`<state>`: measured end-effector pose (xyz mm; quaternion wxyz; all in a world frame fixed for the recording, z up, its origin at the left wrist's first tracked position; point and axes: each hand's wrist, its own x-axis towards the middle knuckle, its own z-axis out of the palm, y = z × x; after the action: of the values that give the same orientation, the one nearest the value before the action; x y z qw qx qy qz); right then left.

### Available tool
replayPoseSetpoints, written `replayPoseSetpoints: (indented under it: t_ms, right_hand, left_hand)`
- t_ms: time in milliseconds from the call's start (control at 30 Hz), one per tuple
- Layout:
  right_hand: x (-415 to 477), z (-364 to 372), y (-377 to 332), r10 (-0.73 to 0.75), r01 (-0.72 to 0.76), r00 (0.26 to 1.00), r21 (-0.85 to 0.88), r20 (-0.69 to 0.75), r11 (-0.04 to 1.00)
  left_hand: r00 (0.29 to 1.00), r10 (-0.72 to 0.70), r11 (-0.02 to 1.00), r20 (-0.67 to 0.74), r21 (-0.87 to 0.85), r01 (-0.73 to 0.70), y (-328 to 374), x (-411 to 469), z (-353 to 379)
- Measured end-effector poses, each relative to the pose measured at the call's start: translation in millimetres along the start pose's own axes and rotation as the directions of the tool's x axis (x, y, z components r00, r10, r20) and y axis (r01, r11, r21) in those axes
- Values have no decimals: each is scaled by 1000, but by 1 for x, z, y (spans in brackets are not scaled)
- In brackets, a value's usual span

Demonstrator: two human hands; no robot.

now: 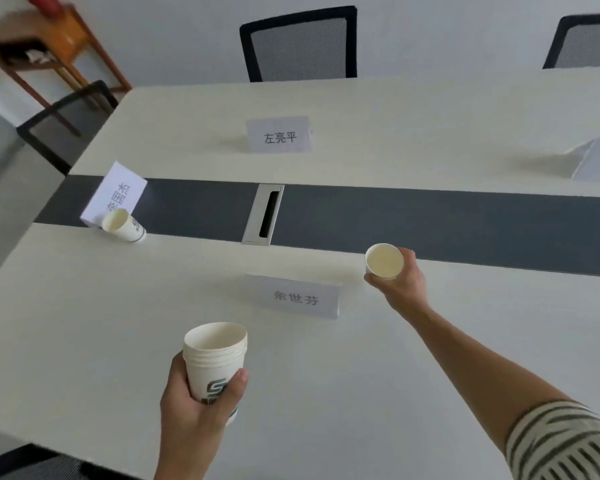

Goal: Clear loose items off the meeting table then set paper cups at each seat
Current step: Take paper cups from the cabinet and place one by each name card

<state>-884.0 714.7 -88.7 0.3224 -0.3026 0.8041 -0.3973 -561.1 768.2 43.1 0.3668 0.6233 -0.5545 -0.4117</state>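
Right now my left hand (194, 407) is wrapped round a stack of paper cups (215, 358), thumb on one side and fingers on the other, held low above the near part of the meeting table (84, 306). The cups are nested tightly, their rolled rims layered like thin rings, and the top one is empty, cream inside, with a green-grey logo on its white wall. My right hand (400, 282), arm stretched out from a striped sleeve (561, 445), grips a single paper cup (384, 260) from below and behind. It is empty too, and sits over the pale tabletop just short of the grey centre strip (430, 223) (whether its base touches the surface, I cannot tell). A third paper cup (123, 225) stands mouth up and empty at the left end, just in front of a folded paper name card (118, 194). Another name card (291, 296), a low tent with printed characters, lies between my two hands, one more (279, 135) stands across the strip, and a fourth (596, 164) is at the right edge. The tabletop is smooth, matt and off-white. A rectangular metal cable hatch (264, 214) with a dark slot is set in the strip. Black mesh-backed chairs (300, 43) line the far side, and a wooden side table (39, 46) stands in the corner.
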Motion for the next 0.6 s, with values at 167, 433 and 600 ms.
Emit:
replayPoseSetpoints:
  t_ms: [167,433,600]
  right_hand:
    - [23,20,14,4,-2,1000,-55,27,998]
    - [21,18,20,-12,21,996,-100,89,995]
    - [-7,-14,12,15,-7,999,-210,37,978]
  left_hand:
    - [997,-62,996,-44,57,64,-10,0,10]
    - [994,-107,990,-16,86,108,-23,1,11]
    - [997,-23,998,70,65,18,-15,3,8]
